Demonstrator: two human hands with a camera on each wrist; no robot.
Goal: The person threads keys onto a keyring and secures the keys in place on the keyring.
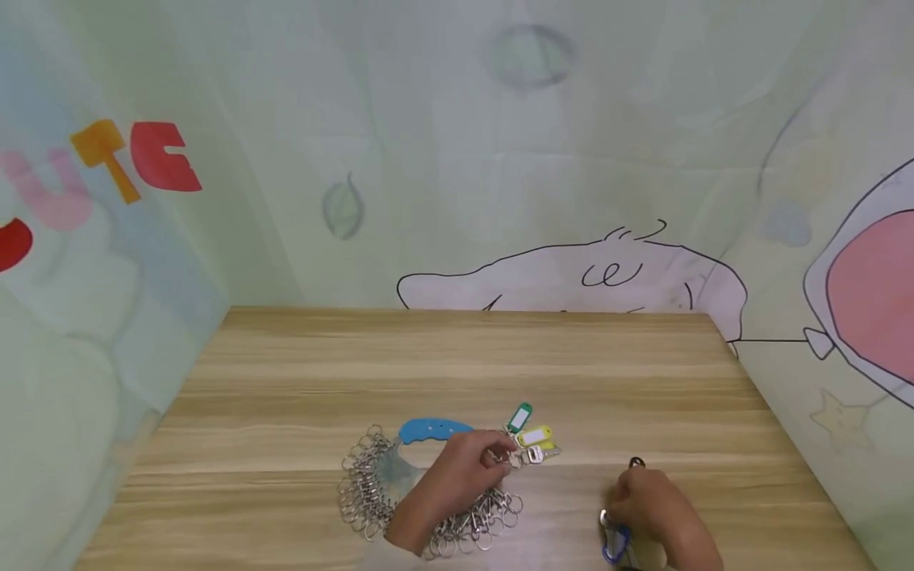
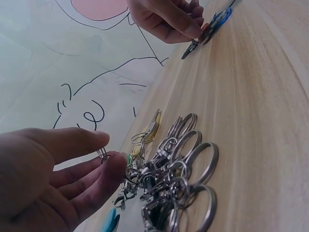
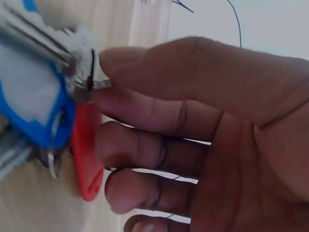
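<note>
Pale cloth [image 1: 286,119] with cartoon outlines hung behind the table [image 1: 321,357], and out on the wood lay the blue handle [image 1: 434,429]! Clips [image 1: 364,484] fanned out to its left and toward the viewer. Left hand [image 1: 471,468], just off the handle's right end: thumb and finger nearly together, pinching a ring [image 2: 102,153]. Well right of the handle, nearer the viewer, the right hand [image 1: 646,500] had a narrow pinch on a metal bit [image 3: 102,84], with a blue tag [image 1: 616,544] and red tag [image 3: 88,159] beside it. Good work here seemed to call for fingertips only on the ring, clear of the clips, without tugging the tags. And the key [image 1: 537,455]! Right of the handle it lay, long axis nearly parallel to the handle's, blade pointing away from it, yellow tag [image 1: 534,436] just beside, green tag [image 1: 520,417] slanting toward the cloth.
</note>
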